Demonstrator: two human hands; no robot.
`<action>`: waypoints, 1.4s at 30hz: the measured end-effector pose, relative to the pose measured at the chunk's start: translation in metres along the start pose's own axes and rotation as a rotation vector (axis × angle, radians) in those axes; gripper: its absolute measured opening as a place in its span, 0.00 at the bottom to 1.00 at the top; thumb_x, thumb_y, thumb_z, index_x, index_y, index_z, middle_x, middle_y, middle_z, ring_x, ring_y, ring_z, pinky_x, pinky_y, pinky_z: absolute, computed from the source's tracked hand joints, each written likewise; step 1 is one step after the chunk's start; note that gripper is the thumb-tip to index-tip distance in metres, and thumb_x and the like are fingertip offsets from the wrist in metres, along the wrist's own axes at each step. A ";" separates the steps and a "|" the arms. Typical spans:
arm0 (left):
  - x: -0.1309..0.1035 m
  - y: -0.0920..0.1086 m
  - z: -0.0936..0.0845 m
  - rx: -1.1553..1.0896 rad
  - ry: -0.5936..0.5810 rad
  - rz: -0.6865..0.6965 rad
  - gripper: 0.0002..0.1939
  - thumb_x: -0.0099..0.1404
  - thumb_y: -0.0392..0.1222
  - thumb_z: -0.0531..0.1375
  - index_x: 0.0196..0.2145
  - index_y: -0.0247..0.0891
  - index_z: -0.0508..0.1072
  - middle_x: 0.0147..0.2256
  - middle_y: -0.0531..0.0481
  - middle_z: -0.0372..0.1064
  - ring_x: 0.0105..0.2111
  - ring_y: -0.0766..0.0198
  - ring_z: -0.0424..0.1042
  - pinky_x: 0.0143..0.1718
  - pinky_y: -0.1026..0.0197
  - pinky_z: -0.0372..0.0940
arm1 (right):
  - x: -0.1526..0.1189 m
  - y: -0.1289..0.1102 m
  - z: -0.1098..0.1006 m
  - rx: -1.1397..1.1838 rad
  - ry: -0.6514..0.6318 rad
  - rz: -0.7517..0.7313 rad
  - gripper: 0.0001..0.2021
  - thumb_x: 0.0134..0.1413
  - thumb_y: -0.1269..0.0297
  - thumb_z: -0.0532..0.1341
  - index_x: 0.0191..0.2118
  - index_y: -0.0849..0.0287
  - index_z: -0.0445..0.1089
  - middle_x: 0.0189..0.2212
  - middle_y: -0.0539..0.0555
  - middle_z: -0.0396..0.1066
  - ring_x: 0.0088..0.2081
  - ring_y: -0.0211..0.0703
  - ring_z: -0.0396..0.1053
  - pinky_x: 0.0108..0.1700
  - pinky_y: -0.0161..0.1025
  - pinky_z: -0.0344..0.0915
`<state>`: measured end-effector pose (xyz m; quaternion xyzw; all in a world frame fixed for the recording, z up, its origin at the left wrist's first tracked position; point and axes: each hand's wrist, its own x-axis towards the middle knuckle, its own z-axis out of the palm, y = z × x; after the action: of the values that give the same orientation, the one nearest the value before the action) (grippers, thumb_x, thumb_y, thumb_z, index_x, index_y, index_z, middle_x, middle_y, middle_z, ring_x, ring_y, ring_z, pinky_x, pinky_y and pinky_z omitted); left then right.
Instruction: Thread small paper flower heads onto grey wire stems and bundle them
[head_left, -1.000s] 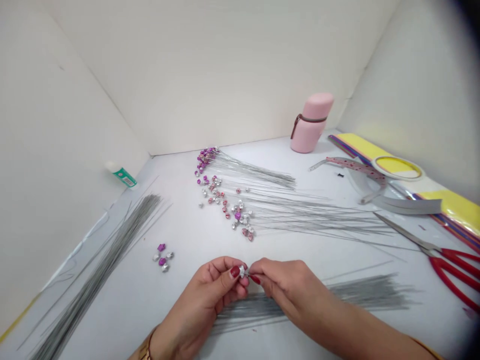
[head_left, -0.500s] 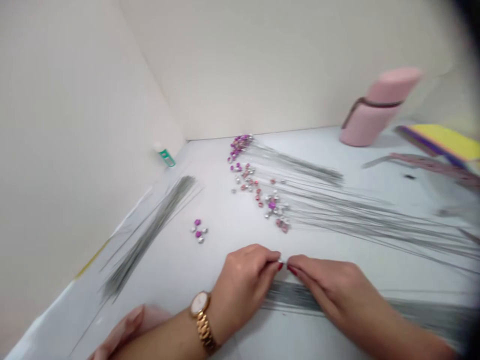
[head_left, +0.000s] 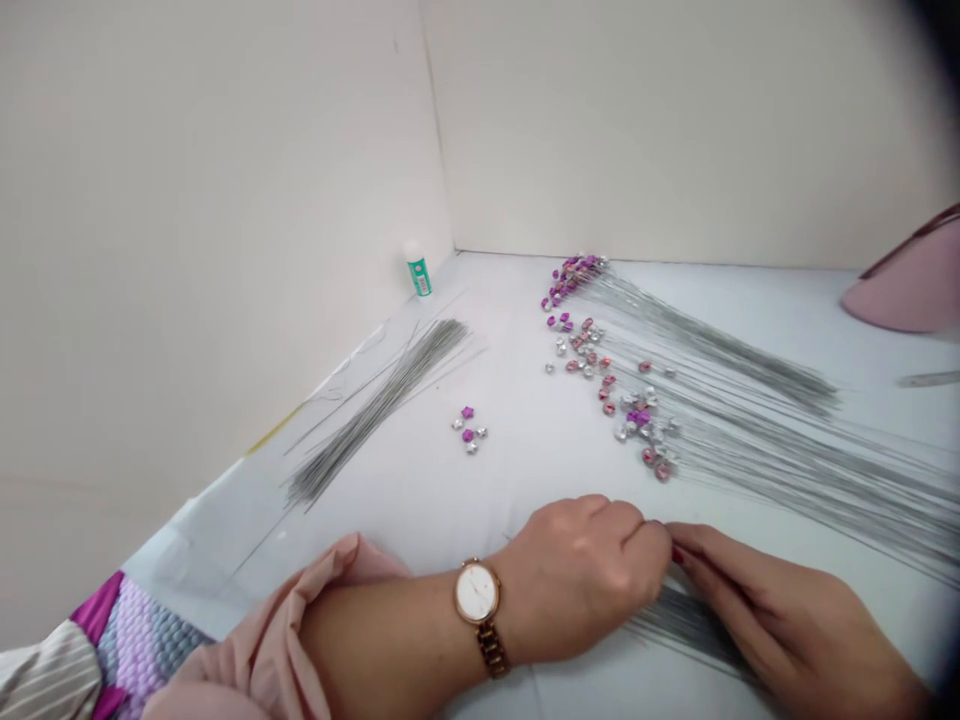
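My left hand (head_left: 589,575), with a gold watch (head_left: 477,592) on its wrist, is closed with its knuckles up; its fingertips are hidden. Against it, my right hand (head_left: 787,610) pinches with thumb and index finger. What lies between the fingers is too small to make out. Grey wires (head_left: 697,625) lie beneath both hands. Ahead are wires tipped with clear, pink and purple beads (head_left: 639,417). A small group of purple and silver beads (head_left: 468,435) sits on the white table (head_left: 390,560), left of them.
A bundle of plain wires (head_left: 382,410) lies at the left, near a green and white glue stick (head_left: 418,272) by the wall corner. A pink bottle (head_left: 907,285) stands at the far right. Patterned cloth (head_left: 146,640) shows at the lower left.
The view has swung left, so the table items appear farther right. My left hand has turned, its knuckles now covering its fingertips, and the hands have come together.
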<state>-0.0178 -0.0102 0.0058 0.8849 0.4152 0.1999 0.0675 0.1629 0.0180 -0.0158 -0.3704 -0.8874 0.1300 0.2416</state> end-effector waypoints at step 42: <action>0.015 -0.008 0.002 -1.703 0.007 -0.964 0.09 0.57 0.40 0.59 0.33 0.31 0.71 0.27 0.50 0.68 0.26 0.72 0.64 0.33 0.68 0.60 | 0.001 -0.015 -0.018 0.391 -0.110 0.244 0.11 0.58 0.70 0.47 0.33 0.56 0.65 0.26 0.48 0.68 0.28 0.34 0.66 0.32 0.29 0.59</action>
<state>-0.0140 0.0065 0.0065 0.2753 0.4494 0.3865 0.7569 0.1627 0.0093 0.0065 -0.4136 -0.8059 0.3475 0.2424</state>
